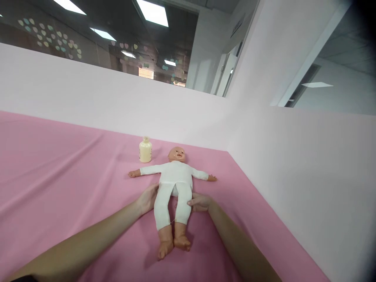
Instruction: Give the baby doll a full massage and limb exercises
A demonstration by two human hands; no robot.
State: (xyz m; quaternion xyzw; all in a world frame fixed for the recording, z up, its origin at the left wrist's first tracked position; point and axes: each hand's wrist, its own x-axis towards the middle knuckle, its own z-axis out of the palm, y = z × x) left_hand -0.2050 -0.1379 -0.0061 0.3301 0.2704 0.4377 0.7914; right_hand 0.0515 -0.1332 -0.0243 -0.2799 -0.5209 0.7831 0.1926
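Observation:
A baby doll (176, 174) with a white cloth body lies on its back on the pink sheet (73, 184), arms spread wide and bare feet toward me. My left hand (149, 199) presses against the doll's hip and thigh on the left, its fingertips partly hidden by the doll. On the other side, my right hand (201, 202) grips the doll's leg near the knee, thumb on top and the other fingers tucked beneath. A pale yellow bottle (145, 150) stands upright beyond the doll's outstretched arm on the left.
A white wall (117, 105) rises behind the pink surface, and another white wall (293, 168) closes off the right side. Above the back wall, a long window (102, 47) shows ceiling lights and heart-shaped stickers. A second window (337, 78) is at the upper right.

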